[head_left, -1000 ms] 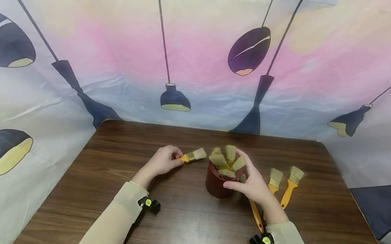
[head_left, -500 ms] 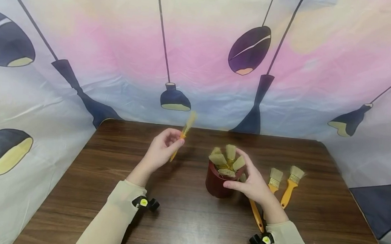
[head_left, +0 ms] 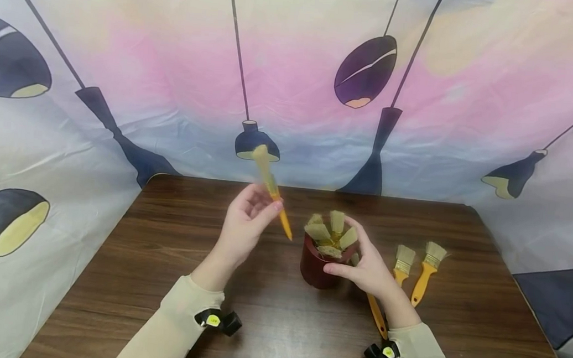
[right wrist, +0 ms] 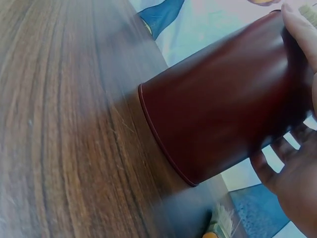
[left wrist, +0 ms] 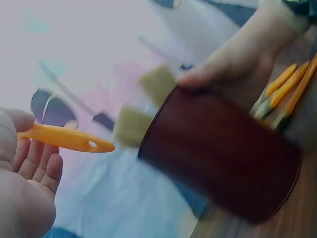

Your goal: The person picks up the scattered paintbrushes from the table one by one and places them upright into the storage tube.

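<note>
My left hand (head_left: 243,220) pinches a paintbrush (head_left: 278,203) by its orange handle, raised over the table with bristles up and the handle end slanting down to the right. In the left wrist view that handle (left wrist: 74,139) points toward a dark red cup (left wrist: 223,153). The cup (head_left: 321,270) stands upright on the table with several paintbrushes (head_left: 334,235) in it, bristles up. My right hand (head_left: 372,268) grips the cup from its right side, thumb near the rim in front and fingers behind. The right wrist view shows the cup (right wrist: 223,99) between thumb and fingers.
To the right of the cup, paintbrushes with orange handles lie on the brown wooden table (head_left: 161,259): one (head_left: 424,274) at the far right, another (head_left: 402,262) beside it, and a handle (head_left: 378,316) near the right forearm. A lamp-patterned cloth (head_left: 303,80) hangs behind the table.
My left hand has lifted the paintbrush off the table and turned it from lying flat to bristles up, then moved slightly right. The right hand and cup have stayed in place.
</note>
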A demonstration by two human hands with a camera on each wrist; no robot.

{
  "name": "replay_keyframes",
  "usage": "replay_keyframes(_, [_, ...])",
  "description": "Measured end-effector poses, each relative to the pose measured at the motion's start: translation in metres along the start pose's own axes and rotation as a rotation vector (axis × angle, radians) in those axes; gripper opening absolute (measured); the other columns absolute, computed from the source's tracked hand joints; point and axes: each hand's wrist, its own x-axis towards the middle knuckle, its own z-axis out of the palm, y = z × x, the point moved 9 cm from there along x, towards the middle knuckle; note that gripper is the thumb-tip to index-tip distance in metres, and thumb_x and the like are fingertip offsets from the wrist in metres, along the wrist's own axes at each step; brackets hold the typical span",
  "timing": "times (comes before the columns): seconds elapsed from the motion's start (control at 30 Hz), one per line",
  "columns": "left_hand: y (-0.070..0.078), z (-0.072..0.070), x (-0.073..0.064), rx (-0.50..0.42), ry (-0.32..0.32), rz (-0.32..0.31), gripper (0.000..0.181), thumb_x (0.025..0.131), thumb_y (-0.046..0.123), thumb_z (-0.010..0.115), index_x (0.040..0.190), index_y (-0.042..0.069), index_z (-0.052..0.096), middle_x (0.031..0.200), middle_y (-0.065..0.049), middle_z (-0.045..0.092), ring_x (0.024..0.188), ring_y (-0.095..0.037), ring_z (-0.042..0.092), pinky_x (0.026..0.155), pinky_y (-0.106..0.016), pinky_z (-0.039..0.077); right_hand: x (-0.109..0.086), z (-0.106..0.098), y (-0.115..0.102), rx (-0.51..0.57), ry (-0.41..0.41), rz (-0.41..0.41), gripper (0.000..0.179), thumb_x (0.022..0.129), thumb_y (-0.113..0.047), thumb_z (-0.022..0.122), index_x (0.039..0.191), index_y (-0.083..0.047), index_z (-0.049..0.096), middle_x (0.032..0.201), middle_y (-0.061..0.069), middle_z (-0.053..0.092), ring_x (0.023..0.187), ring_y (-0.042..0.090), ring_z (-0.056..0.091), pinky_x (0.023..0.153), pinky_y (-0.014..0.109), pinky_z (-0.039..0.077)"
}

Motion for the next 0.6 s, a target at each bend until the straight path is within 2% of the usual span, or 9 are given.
replay_keyframes(0.1, [0.005, 0.016, -0.007, 0.004, -0.018, 0.040, 0.024, 0.099, -0.008, 0.070, 0.121, -0.009, 0.061, 0.110, -0.011, 0.073, 0.102, -0.018, 0.071, 0.091, -0.031, 0.061, 0.000, 0.002, -0.002, 0.016, -0.001, -0.016, 0.107, 0.088, -0.025, 0.095, 0.171, -0.032, 0.028, 0.102, 0.006, 0.067, 0.093, 0.019, 0.067, 0.087, 0.044, 0.056])
replay_keyframes(0.17, [0.006, 0.025, -0.011, 0.008, -0.028, 0.067, 0.026, 0.098, -0.010, 0.070, 0.122, -0.011, 0.059, 0.111, -0.016, 0.072, 0.102, -0.018, 0.071, 0.090, -0.029, 0.061, 0.001, 0.004, -0.003, 0.029, -0.004, -0.029, 0.105, 0.089, -0.024, 0.094, 0.170, -0.032, 0.028, 0.107, 0.006, 0.067, 0.096, 0.018, 0.068, 0.095, 0.049, 0.056])
replay_keyframes(0.33, [-0.002, 0.041, -0.017, 0.077, -0.059, 0.130, 0.026, 0.097, -0.010, 0.074, 0.119, -0.009, 0.059, 0.109, -0.021, 0.070, 0.097, -0.019, 0.071, 0.086, -0.028, 0.061, 0.000, 0.005, -0.004, 0.027, -0.003, -0.033, 0.105, 0.089, -0.025, 0.094, 0.170, -0.032, 0.028, 0.118, 0.008, 0.066, 0.094, 0.020, 0.067, 0.087, 0.050, 0.059])
replay_keyframes(0.43, [-0.009, 0.045, -0.020, 0.177, -0.082, 0.155, 0.024, 0.098, -0.006, 0.076, 0.117, -0.003, 0.062, 0.107, -0.017, 0.070, 0.097, -0.022, 0.071, 0.084, -0.030, 0.062, 0.001, 0.005, -0.004, 0.024, -0.003, -0.037, 0.104, 0.089, -0.025, 0.094, 0.170, -0.032, 0.028, 0.122, 0.009, 0.065, 0.094, 0.020, 0.067, 0.085, 0.048, 0.060])
replay_keyframes(0.5, [-0.014, 0.045, -0.021, 0.277, -0.080, 0.163, 0.025, 0.096, -0.003, 0.080, 0.116, 0.002, 0.065, 0.106, -0.013, 0.071, 0.098, -0.023, 0.072, 0.081, -0.035, 0.062, 0.001, 0.005, -0.005, 0.022, -0.003, -0.042, 0.104, 0.089, -0.025, 0.094, 0.170, -0.032, 0.028, 0.123, 0.009, 0.065, 0.093, 0.020, 0.067, 0.085, 0.047, 0.060])
replay_keyframes(0.6, [-0.021, 0.043, -0.020, 0.465, -0.068, 0.128, 0.029, 0.091, 0.006, 0.088, 0.113, 0.010, 0.069, 0.102, -0.003, 0.073, 0.096, -0.020, 0.070, 0.080, -0.040, 0.060, 0.001, 0.005, -0.006, 0.018, -0.002, -0.046, 0.105, 0.089, -0.026, 0.094, 0.170, -0.031, 0.028, 0.121, 0.009, 0.065, 0.093, 0.020, 0.067, 0.084, 0.046, 0.060])
